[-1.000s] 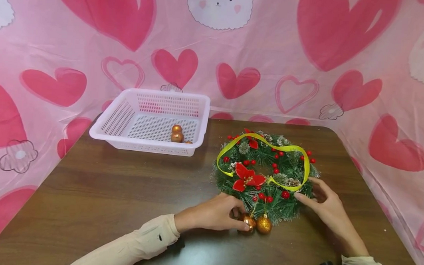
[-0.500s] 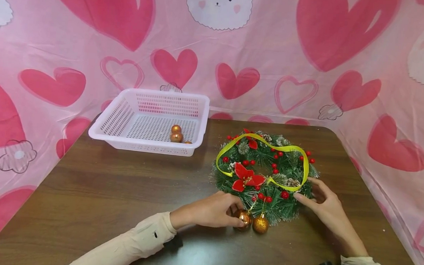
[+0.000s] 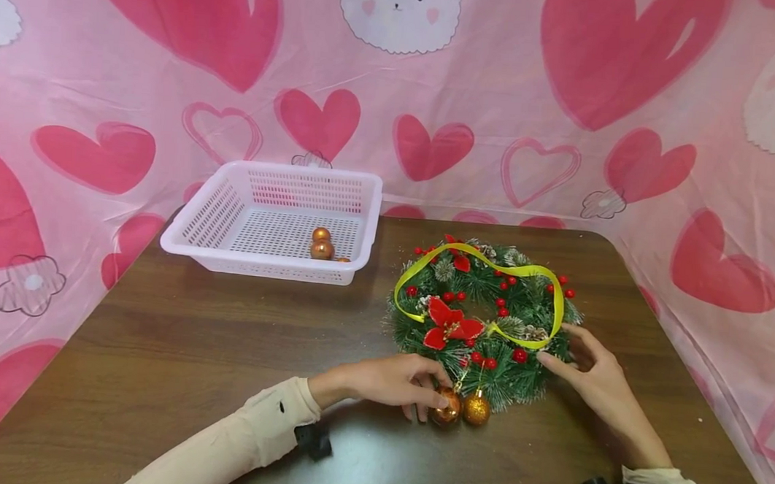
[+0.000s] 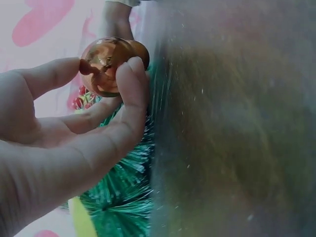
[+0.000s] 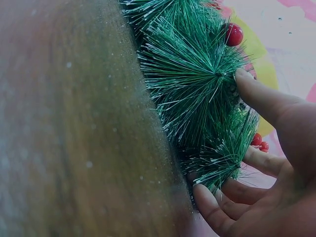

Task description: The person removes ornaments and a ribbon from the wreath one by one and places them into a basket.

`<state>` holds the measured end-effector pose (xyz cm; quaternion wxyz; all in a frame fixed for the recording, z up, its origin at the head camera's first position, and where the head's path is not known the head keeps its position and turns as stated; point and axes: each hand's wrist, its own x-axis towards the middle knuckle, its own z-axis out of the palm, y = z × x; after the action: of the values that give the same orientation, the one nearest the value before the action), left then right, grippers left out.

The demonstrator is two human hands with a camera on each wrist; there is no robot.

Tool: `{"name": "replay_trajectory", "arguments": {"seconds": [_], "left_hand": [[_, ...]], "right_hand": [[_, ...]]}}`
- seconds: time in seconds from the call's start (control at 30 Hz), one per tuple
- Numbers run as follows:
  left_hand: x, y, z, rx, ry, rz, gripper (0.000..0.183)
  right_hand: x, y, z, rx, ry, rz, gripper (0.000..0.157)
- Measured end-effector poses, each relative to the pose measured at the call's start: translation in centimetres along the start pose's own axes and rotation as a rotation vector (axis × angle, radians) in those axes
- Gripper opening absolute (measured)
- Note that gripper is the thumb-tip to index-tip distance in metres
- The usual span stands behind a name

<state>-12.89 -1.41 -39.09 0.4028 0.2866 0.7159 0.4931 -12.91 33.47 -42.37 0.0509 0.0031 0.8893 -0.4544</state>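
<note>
A green Christmas wreath (image 3: 518, 384) with red berries, a red poinsettia (image 3: 447, 324) and pine cones lies on the table. At its near edge hang two gold baubles. My left hand (image 3: 393, 381) pinches the shiny bauble (image 3: 447, 413) between thumb and fingers; in the left wrist view the same shiny bauble (image 4: 101, 54) sits between the thumb tip and the fingertips. Right beside it is the glittery bauble (image 3: 477, 410). My right hand (image 3: 604, 381) holds the wreath's right edge, thumb over the needles (image 5: 192, 74) and fingers curled at the outer side.
A yellow ribbon (image 3: 558, 309) loops over the wreath. Back left on the brown table (image 3: 225, 336) stands a white perforated basket (image 3: 261, 259) with several copper-coloured baubles (image 3: 322, 249) in its right side. A pink heart-patterned cloth (image 3: 501, 80) hangs behind.
My left hand has drawn the shiny bauble slightly left, and the glittery one has shifted a little left too. Its lower fingers now show beneath the hand. The right hand has stayed put.
</note>
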Motion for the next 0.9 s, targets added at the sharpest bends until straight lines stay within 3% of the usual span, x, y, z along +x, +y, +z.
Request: {"name": "replay_trajectory", "arguments": {"seconds": [0.17,0.37,0.47,0.67,0.9], "left_hand": [[0.12,-0.38,-0.43,-0.278,-0.065,-0.060,0.031],[0.35,-0.68,-0.68,-0.574,-0.143,-0.070,0.031],[0.48,-0.74,-0.60,-0.574,-0.116,-0.061,0.028],[0.55,-0.41,-0.21,-0.406,0.005,-0.025,0.030],[0.38,0.07,-0.09,-0.465,0.002,-0.008,0.019]], "right_hand": [[-0.01,-0.11,-0.05,0.005,-0.006,-0.005,0.077],[-0.05,-0.16,-0.05,0.007,-0.004,-0.008,0.077],[-0.06,-0.13,-0.05,0.001,-0.002,-0.007,0.077],[-0.13,-0.18,-0.06,-0.003,0.003,-0.013,0.077],[-0.18,-0.27,-0.09,-0.003,0.000,-0.005,0.077]]}}
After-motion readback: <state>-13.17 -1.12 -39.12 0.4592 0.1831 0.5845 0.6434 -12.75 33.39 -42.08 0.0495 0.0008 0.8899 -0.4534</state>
